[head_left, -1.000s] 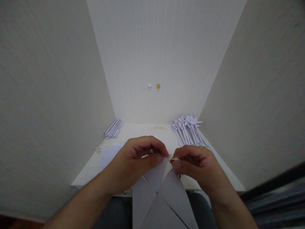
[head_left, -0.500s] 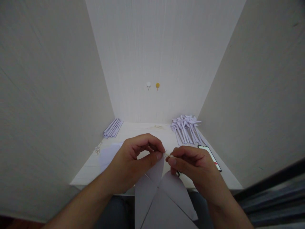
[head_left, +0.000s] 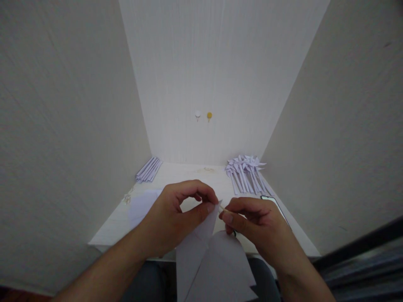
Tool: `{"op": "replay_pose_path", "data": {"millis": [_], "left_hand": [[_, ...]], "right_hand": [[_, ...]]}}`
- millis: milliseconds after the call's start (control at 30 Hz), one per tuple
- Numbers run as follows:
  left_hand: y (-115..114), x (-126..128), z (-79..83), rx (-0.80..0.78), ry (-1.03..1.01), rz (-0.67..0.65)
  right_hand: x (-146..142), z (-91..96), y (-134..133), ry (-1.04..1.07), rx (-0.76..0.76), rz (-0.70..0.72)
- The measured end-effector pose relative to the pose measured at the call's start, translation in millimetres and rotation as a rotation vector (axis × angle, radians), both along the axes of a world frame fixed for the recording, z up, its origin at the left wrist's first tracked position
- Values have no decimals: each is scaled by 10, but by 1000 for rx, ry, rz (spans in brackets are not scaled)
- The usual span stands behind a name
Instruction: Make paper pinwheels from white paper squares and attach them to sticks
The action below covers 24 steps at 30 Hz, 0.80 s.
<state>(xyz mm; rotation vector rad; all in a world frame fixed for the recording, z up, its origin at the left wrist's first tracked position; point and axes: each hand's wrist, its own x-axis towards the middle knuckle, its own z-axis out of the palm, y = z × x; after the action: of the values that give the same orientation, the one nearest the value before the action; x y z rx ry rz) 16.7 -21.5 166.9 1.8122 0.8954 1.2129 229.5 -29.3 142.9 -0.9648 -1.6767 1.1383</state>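
A white paper square point(head_left: 217, 272) with diagonal cuts hangs over my lap in front of the table edge. My left hand point(head_left: 185, 209) is closed, thumb and forefinger pinching one raised corner of this paper. Just to the right, my right hand point(head_left: 252, 218) is also closed, pinching a thin pale stick-like piece point(head_left: 222, 208). The tip of that piece meets the paper corner; whether it pierces it I cannot tell. One rounded flap of the paper lies just below my right fingers. Part of a small dark loop shows under them, mostly hidden.
Several finished paper pinwheels point(head_left: 247, 170) lie at the back right of the white table point(head_left: 185, 167). A phone point(head_left: 277, 204) is partly behind my right hand. Rolled paper sticks point(head_left: 149, 170), flat white sheets point(head_left: 141, 205) and small pale loops point(head_left: 126, 198) are on the left. Walls enclose three sides.
The pinched corner sticks out further between my hands, and the thin piece shows more. The paper flaps have shifted. The view has tilted slightly.
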Motion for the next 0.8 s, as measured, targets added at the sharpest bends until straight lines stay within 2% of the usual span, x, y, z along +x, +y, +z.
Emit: {"op": "replay_pose_path", "data": {"millis": [200,433,567,800], "left_hand": [[2,-11,47,-39,51,-27],[-3,-17,43,-57,73,-43],[-5,-10,19,-70,54,-37],[8,-3,-52,-90,-19,-25]], "right_hand": [[29,52,-1,-76,10,20],[25,-27,15,-19,-86,112],[10,-50,7,3,-86,135],[0,9,-86,-87,34,33]]}}
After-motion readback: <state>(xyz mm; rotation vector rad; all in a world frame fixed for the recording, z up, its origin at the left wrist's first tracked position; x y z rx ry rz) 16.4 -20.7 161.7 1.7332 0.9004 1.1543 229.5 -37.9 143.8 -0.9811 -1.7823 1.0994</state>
